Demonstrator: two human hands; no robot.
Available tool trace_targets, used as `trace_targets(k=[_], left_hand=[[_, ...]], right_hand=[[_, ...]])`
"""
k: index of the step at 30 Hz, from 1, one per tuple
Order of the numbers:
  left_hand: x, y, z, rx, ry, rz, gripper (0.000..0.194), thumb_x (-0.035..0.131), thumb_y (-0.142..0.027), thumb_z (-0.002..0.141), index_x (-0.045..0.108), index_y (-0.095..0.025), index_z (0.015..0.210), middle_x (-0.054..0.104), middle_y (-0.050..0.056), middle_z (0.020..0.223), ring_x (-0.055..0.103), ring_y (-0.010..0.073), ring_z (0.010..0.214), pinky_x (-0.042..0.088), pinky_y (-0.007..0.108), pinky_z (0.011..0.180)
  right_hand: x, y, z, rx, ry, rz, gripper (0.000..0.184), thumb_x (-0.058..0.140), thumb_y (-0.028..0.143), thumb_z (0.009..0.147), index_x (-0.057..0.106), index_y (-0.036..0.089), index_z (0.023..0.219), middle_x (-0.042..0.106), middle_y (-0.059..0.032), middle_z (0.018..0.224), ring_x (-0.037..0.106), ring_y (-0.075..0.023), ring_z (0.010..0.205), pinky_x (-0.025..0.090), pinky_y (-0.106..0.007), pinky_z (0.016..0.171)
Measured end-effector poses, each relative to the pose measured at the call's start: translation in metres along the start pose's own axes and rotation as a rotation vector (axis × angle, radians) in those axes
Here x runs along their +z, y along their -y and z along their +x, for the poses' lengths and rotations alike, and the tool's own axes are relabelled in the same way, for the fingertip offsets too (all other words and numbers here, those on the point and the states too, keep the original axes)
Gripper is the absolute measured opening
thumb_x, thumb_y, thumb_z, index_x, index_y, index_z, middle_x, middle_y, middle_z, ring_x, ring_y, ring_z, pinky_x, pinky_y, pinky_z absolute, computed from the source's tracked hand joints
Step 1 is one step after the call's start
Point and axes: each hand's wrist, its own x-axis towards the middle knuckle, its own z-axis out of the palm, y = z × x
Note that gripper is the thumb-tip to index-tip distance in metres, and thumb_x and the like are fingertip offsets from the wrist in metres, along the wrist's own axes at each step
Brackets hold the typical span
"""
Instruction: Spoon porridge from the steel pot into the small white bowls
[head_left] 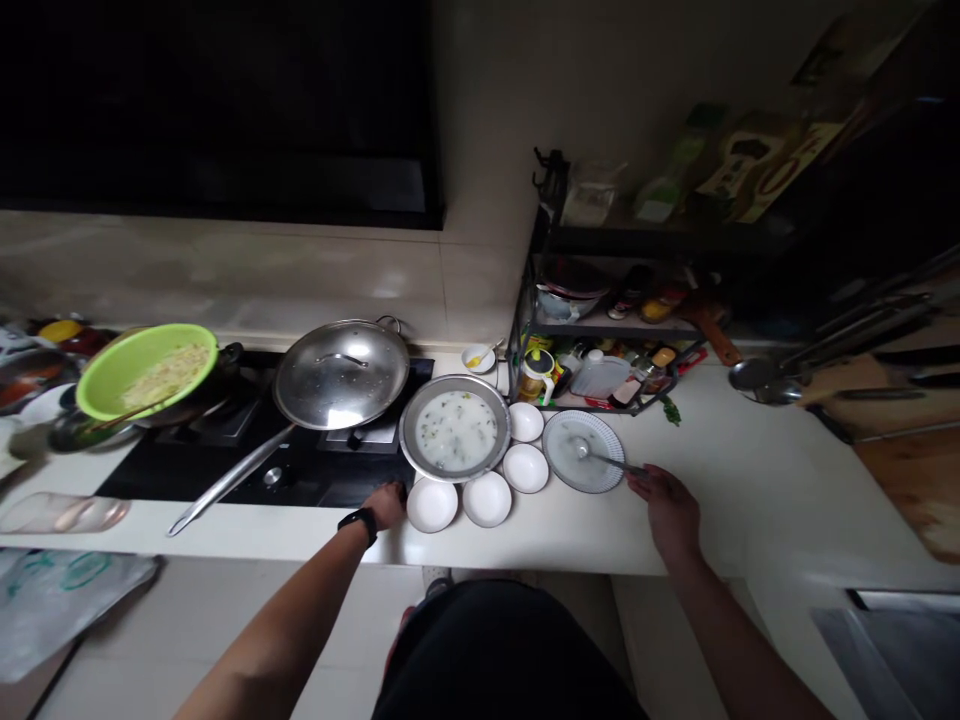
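Note:
At the right front corner of the black gas stove (300, 492), my left hand (386, 505) rests with curled fingers, which hide what lies under them. My right hand (666, 505) grips the handle of a metal ladle (611, 462). The ladle's head dips into thin whitish liquid in a ribbed bowl (550, 470). Left of that bowl stands a steel basin (407, 445) of white liquid with dark green bits. Small white bowls (487, 500) line its front and right sides, with no food visible inside.
A lidded pan (341, 385) sits on the stove, its long handle toward me. Further left are a green colander (105, 385) of pale shreds and a lying glass (67, 513). A seasoning rack (585, 330) stands behind; knives and a cutting board (911, 480) are right.

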Motion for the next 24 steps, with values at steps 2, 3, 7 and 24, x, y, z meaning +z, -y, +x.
trace_targets(k=[2,3,7,24], left_hand=[[0.000,0.000,0.000,0.007,0.004,-0.003,0.018,0.058,-0.027,0.088,0.071,-0.015,0.092,0.076,0.015,0.100,0.072,0.0258,0.094,0.050,0.031,0.080],[-0.001,0.000,0.000,0.008,0.004,-0.001,0.017,0.057,-0.025,0.088,0.071,-0.015,0.091,0.076,0.015,0.099,0.072,0.0255,0.094,0.050,0.030,0.080],[-0.004,-0.003,-0.003,0.003,-0.002,0.022,0.016,0.058,-0.025,0.089,0.070,-0.014,0.092,0.077,0.015,0.099,0.073,0.0251,0.093,0.050,0.029,0.078],[-0.007,-0.010,-0.007,-0.019,0.006,0.018,0.019,0.059,-0.028,0.090,0.072,-0.014,0.095,0.077,0.017,0.101,0.073,0.0261,0.094,0.051,0.030,0.079]], right_hand=[[-0.005,-0.001,0.002,0.033,-0.023,0.110,0.044,0.086,0.048,0.066,0.069,0.014,0.089,0.075,-0.0042,0.070,0.076,-0.0218,0.065,0.066,-0.035,0.070],[-0.007,-0.002,0.003,0.051,-0.031,0.162,0.042,0.087,0.045,0.065,0.068,0.015,0.086,0.075,-0.0037,0.068,0.076,-0.0217,0.063,0.066,-0.035,0.068],[-0.015,0.001,0.007,0.104,-0.049,0.279,0.037,0.090,0.039,0.059,0.066,0.016,0.076,0.074,-0.0026,0.066,0.076,-0.0232,0.061,0.068,-0.035,0.064],[0.017,0.051,-0.007,0.031,0.028,0.210,0.039,0.090,0.041,0.063,0.068,0.014,0.079,0.074,-0.0044,0.071,0.077,-0.0232,0.063,0.068,-0.033,0.066]])
